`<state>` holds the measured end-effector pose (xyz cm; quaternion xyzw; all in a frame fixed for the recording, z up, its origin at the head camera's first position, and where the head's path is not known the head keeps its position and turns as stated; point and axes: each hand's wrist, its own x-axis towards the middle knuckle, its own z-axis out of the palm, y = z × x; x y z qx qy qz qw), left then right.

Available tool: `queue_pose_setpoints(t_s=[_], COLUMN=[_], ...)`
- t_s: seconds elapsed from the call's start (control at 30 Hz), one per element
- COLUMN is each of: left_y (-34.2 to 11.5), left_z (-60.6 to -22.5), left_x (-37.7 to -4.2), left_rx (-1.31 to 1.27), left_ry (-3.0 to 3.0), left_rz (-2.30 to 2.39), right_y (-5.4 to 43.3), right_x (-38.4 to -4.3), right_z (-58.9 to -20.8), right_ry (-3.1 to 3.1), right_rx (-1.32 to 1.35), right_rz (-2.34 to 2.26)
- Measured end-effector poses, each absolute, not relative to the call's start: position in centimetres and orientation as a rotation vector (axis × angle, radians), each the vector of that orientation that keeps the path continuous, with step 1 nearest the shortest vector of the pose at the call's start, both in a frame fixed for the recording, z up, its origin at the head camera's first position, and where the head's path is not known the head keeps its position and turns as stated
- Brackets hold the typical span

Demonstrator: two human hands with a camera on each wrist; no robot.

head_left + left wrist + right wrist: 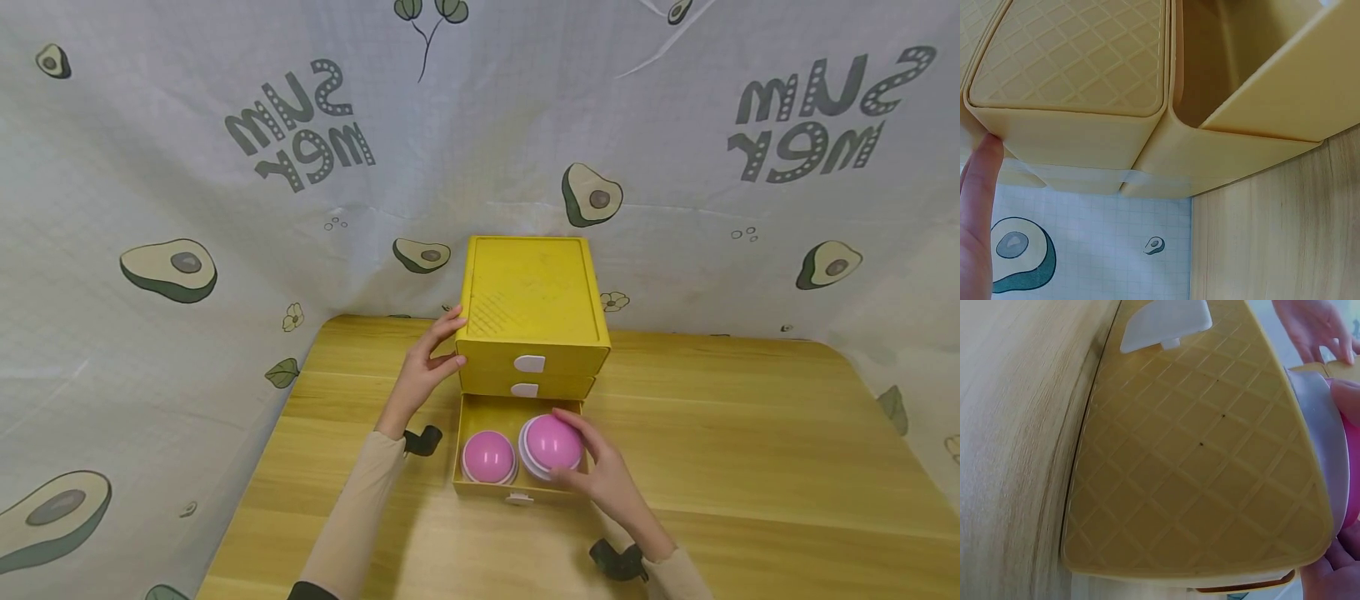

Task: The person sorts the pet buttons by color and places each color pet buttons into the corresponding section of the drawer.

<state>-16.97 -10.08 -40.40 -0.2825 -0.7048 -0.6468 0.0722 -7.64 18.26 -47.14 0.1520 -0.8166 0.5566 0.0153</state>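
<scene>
A yellow drawer cabinet (536, 287) stands on the table, its bottom drawer (487, 410) pulled out. My left hand (423, 373) rests against the cabinet's left side; a finger (980, 200) touches that wall in the left wrist view. With thumb and fingers my right hand (606, 475) grips a round pink-and-white container (553, 442) at the drawer's right side. The container's white rim (1324, 434) shows above the drawer front (1197, 456) in the right wrist view. Beside it in the drawer sits a second pink-and-white round container (488, 457).
Two upper drawers with white pulls (529, 364) are closed. A white pull (1166, 325) also sits on the bottom drawer's front. Wooden tabletop (735, 450) extends around the cabinet, and a hanging cloth (510, 150) with avocado prints is behind it.
</scene>
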Motion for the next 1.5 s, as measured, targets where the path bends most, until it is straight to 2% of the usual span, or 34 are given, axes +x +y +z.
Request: queue_pose_setpoints(t_s=[1.03, 1.5], left_y=[-10.09, -10.05], left_z=[-40.49, -40.48], left_x=[-16.95, -16.93], left_rx=[-0.846, -0.840], left_ry=[-2.113, -2.110], left_rz=[-1.951, -1.965], right_y=[18.62, 18.80], right_x=[-7.83, -7.27], right_z=[-47.78, -47.01], right_ry=[-2.632, -2.432], right_rx=[0.672, 0.746], right_rz=[1.429, 1.781])
